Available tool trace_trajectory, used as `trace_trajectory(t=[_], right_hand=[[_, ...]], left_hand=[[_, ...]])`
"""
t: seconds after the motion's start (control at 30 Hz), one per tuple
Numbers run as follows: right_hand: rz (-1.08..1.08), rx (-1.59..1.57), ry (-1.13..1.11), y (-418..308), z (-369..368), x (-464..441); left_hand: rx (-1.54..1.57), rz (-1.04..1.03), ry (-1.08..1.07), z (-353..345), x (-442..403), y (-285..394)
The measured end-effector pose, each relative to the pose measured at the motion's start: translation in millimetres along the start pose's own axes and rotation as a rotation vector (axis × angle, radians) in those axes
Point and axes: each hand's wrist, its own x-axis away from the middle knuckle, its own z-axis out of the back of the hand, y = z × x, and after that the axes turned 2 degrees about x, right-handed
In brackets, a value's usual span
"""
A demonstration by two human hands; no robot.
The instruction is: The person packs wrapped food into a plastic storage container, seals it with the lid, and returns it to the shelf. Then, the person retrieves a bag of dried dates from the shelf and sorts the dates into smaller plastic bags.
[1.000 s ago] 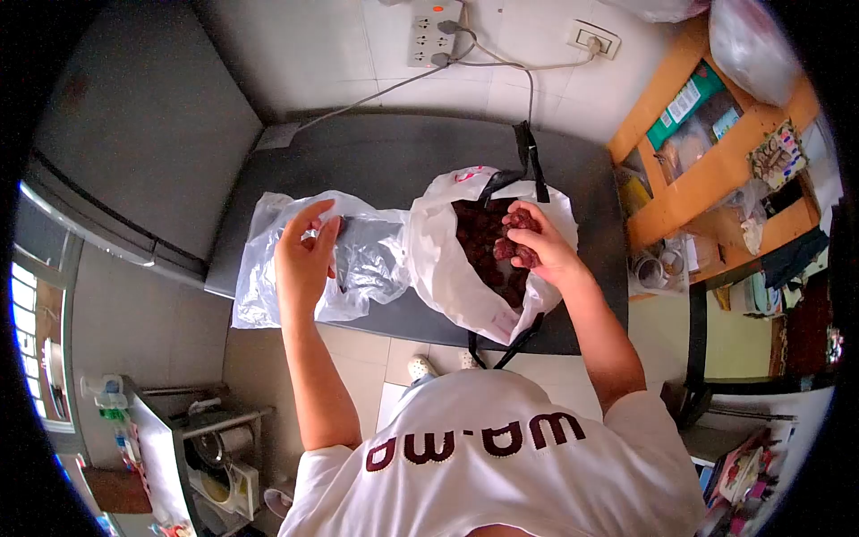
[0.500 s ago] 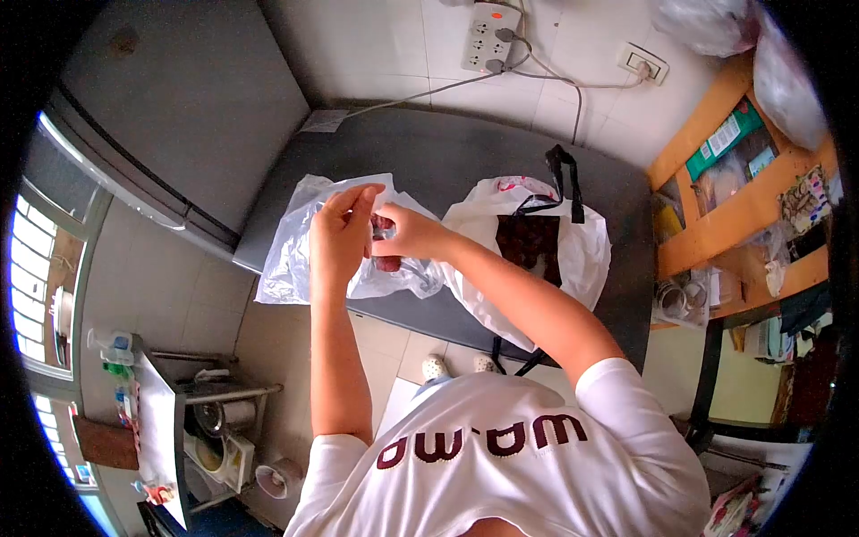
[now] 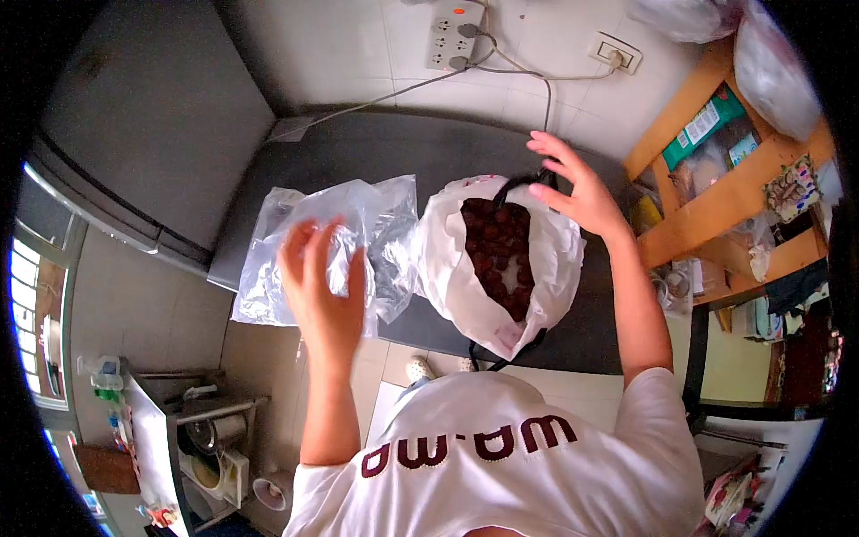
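Observation:
My left hand (image 3: 324, 300) is over the clear plastic bags (image 3: 389, 201), slightly blurred, its fingers and thumb apart and nothing visible in them. My right hand (image 3: 586, 195) is raised at the upper right of a white plastic bag (image 3: 438, 246), fingers spread. The bag's black handle (image 3: 519, 183) runs close by its fingertips; whether they touch I cannot tell. The white bag stands with its mouth spread wide, and many dark red, round, date-like pieces (image 3: 492, 251) lie inside. A second black handle (image 3: 479, 360) hangs at its near side.
Both bags are on a dark grey surface (image 3: 385, 143). Behind it, a power strip (image 3: 454, 36) and cables run along the tiled wall. A wooden shelf (image 3: 716, 210) stands to the right, a tall grey cabinet-like body (image 3: 161, 98) to the left.
My hands have moved apart. My right hand has gone from the clear bags to the white bag's handle, and the dark red pieces between my hands no longer show. The white bag's mouth is wider.

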Motion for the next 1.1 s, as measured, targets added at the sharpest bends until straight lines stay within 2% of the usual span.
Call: trace_trajectory(t=[0.03, 0.07, 0.13, 0.17, 0.23, 0.27, 0.3, 0.37, 0.43, 0.5, 0.53, 0.6, 0.63, 0.7, 0.73, 0.8, 0.9, 0.97, 1.0, 1.07, 1.1], right_hand=[[-0.024, 0.368, -0.013, 15.1, 7.4, 2.5], [-0.051, 0.735, -0.027, 33.2, 11.6, 5.0], [-0.237, 0.701, -0.107, 72.1, 3.6, 10.1], [-0.335, 0.665, -0.107, 82.7, -4.4, 12.5], [-0.452, 0.683, -0.036, 114.4, -5.6, 19.7], [-0.338, 0.677, 0.072, 124.2, -3.4, 23.9], [-0.34, 0.678, 0.077, 119.3, 3.0, 25.2], [-0.522, 0.232, 0.291, 90.5, 18.4, 24.5], [-0.433, 0.09, 0.42, 56.4, 32.8, 26.6], [-0.22, 0.012, 0.503, 25.6, 36.5, 28.4], [-0.226, 0.015, 0.509, 10.7, 34.3, 30.5], [-0.193, 0.045, 0.504, -8.6, 28.8, 36.3], [-0.087, 0.223, 0.489, 5.5, 27.8, 41.6], [-0.166, 0.559, 0.432, 44.1, 33.5, 59.9], [-0.313, 0.526, 0.367, 48.9, 38.1, 69.6], [-0.362, 0.595, 0.351, 47.4, 44.5, 85.8], [-0.42, 0.648, 0.301, 20.0, 43.1, 95.1], [-0.255, 0.866, 0.337, -8.8, 37.1, 97.6], [-0.252, 0.864, 0.329, -26.9, 32.1, 95.9], [-0.119, 1.052, 0.581, -56.3, 13.8, 88.4], [-0.117, 1.045, 0.575, -60.0, -0.5, 87.4]], left_hand=[[0.14, 0.021, -0.051, -4.3, 16.1, 9.9], [0.211, -0.011, -0.225, -10.8, 31.9, 18.8], [0.222, -0.084, -0.537, -31.1, 54.1, 45.2], [0.092, -0.142, -0.579, -44.6, 65.4, 51.5], [0.022, -0.045, -0.686, -74.3, 86.1, 44.6], [0.025, -0.048, -0.686, -89.4, 92.7, 35.3], [0.125, -0.043, -0.647, -105.0, 97.2, 25.1], [0.228, -0.043, -0.607, -126.3, 94.8, 14.4], [0.278, -0.043, -0.585, -145.4, 83.4, 8.7], [0.348, -0.045, -0.549, -165.8, 66.4, -1.6], [0.359, -0.081, -0.511, -173.6, 56.3, -5.6], [0.385, -0.083, -0.458, -191.7, 46.3, -12.1], [0.4, -0.051, -0.442, -195.9, 43.4, -12.3], [0.411, -0.029, -0.432, -190.3, 41.3, -10.7], [0.315, -0.048, -0.461, -181.3, 41.9, -7.2], [0.102, -0.123, -0.491, -157.3, 46.2, 0.9], [0.17, -0.091, -0.474, -100.5, 39.7, 29.0], [0.129, -0.087, -0.399, -69.6, 39.9, 33.6], [0.036, -0.074, -0.353, -59.6, 43.9, 33.8], [-0.119, 0.01, -0.375, -48.0, 58.1, 24.8], [-0.171, 0.067, -0.411, -43.8, 65.2, 18.6]])
